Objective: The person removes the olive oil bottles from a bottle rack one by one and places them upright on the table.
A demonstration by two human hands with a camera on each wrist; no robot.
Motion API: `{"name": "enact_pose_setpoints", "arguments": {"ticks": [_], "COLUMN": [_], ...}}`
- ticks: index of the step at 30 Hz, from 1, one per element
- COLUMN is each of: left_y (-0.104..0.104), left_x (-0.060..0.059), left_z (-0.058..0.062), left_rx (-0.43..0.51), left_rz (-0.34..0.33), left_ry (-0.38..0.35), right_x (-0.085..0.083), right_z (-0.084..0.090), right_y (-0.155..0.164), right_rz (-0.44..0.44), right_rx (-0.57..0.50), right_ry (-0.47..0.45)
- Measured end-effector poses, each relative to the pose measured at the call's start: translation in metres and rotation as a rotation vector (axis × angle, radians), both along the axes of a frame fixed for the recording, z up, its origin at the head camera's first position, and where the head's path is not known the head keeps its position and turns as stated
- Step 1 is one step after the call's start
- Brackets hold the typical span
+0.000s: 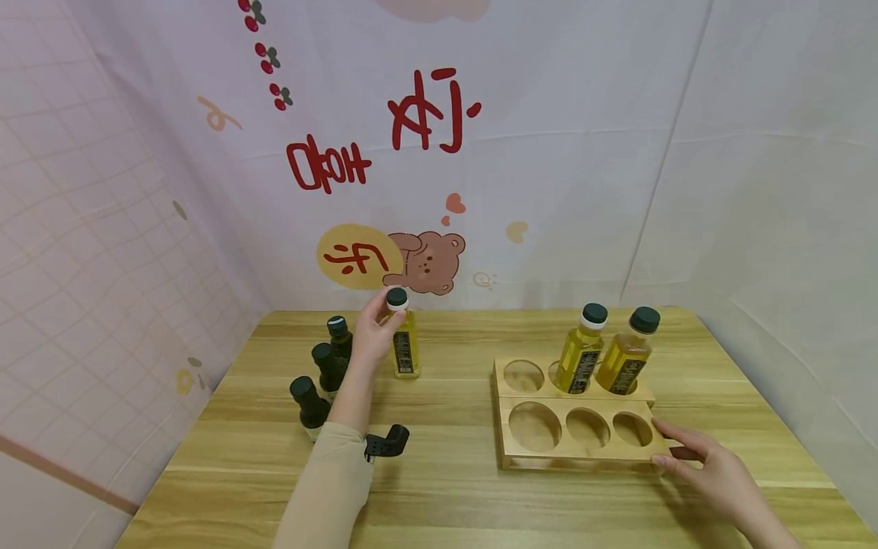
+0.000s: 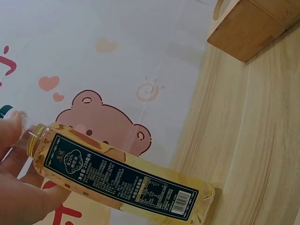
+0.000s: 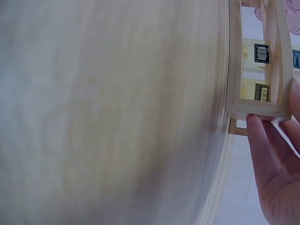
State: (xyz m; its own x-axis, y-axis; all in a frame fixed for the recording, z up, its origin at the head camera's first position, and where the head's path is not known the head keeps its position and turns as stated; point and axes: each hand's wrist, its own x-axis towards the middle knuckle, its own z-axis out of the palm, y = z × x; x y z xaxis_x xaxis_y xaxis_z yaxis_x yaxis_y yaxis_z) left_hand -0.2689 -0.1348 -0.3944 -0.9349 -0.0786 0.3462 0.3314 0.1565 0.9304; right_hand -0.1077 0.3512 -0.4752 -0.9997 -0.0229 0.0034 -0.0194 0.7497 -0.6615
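At the back, left of centre, a yellow oil bottle [image 1: 405,351] with a dark green cap stands upright. My left hand [image 1: 374,329] grips it around the cap and neck. The left wrist view shows the dark printed label on this bottle [image 2: 117,176], its base down by the tabletop; whether it touches the wood I cannot tell. With thumb and fingers, my right hand [image 1: 716,467] holds the right end of a two-tier wooden rack [image 1: 610,404]. Two more oil bottles, one yellow [image 1: 578,362] and one amber [image 1: 624,362], occupy the rack's back-row middle and right holes.
Several dark bottles with green caps [image 1: 311,408] stand left of my left forearm, close to it. The rack's front row and its back-left hole [image 1: 524,376] hold no bottles. A printed cloth [image 1: 562,175] hangs behind the wooden table [image 1: 446,488].
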Motion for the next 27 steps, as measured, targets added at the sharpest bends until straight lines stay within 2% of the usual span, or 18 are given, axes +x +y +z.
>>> {"name": "enact_pose_setpoints", "arguments": {"ticks": [5, 7, 14, 27], "left_y": [0.001, 0.0, -0.006, -0.01], "left_x": [0.014, 0.014, -0.001, -0.003], "left_z": [0.016, 0.017, -0.004, -0.009], "left_rx": [-0.025, -0.019, -0.005, -0.019], "left_rz": [0.001, 0.002, 0.021, 0.01], "left_ry": [-0.024, -0.034, -0.048, -0.038], "right_x": [0.0, 0.0, 0.0, 0.0], "right_z": [-0.001, -0.001, -0.003, -0.003], "right_y": [0.0, 0.001, 0.001, 0.001], "right_rz": [0.003, 0.005, 0.007, 0.01], "right_rx": [0.006, 0.008, 0.002, 0.004], "right_ry": [0.008, 0.008, 0.012, 0.034]}}
